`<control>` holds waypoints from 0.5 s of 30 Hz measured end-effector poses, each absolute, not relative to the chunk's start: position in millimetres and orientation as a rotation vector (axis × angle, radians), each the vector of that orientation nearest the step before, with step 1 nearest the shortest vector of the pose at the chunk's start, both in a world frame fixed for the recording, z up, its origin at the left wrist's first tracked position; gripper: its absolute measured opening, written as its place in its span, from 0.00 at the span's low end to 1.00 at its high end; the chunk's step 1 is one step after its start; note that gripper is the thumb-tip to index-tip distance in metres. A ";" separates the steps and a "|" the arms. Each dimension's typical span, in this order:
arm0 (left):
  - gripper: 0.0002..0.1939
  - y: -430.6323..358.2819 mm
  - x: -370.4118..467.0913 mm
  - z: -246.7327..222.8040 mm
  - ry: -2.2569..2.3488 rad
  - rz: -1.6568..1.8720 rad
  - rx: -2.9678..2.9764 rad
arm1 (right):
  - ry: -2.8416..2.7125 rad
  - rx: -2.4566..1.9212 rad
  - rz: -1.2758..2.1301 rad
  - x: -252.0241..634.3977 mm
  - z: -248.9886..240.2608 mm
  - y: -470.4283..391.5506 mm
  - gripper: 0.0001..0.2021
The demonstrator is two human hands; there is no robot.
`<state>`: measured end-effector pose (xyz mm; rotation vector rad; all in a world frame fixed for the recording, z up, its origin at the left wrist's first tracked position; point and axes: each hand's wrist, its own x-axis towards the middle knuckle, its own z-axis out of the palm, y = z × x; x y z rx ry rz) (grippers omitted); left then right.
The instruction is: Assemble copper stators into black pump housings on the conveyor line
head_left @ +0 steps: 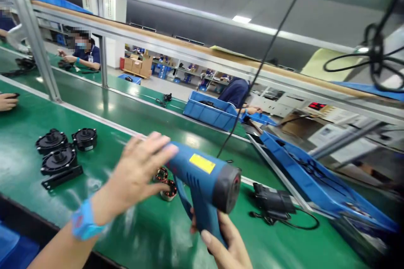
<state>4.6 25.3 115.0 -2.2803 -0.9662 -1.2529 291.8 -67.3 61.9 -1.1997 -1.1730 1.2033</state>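
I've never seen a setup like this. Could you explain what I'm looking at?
There's no robot here: these are a person's bare hands, seen by a camera on their head looking forward and down. The right hand grips the handle of a blue pistol-shaped tool. The left hand, above a blue wristband, is spread by the tool's far end; I can't tell whether it touches.

On the green work surface lie three round black housings, a flat black bar, small rings with coppery windings, and a black device with a cable. Beyond are blue bins and other people.
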 end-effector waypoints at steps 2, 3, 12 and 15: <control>0.42 28.8 -50.3 95.8 -1.345 -1.264 -1.920 | -1.158 -0.966 1.203 272.2 86.3 -44.2 0.23; 0.43 31.0 -80.5 80.9 -1.580 -1.250 -1.743 | -1.164 -0.850 1.191 262.3 103.6 -30.3 0.21; 0.31 50.3 -232.3 -55.1 -2.339 -1.131 -1.512 | -1.172 -0.267 1.065 178.1 334.1 205.1 0.12; 0.25 46.5 -216.7 -57.1 -2.104 -1.262 -1.509 | -1.279 -0.411 0.961 180.1 401.7 304.2 0.17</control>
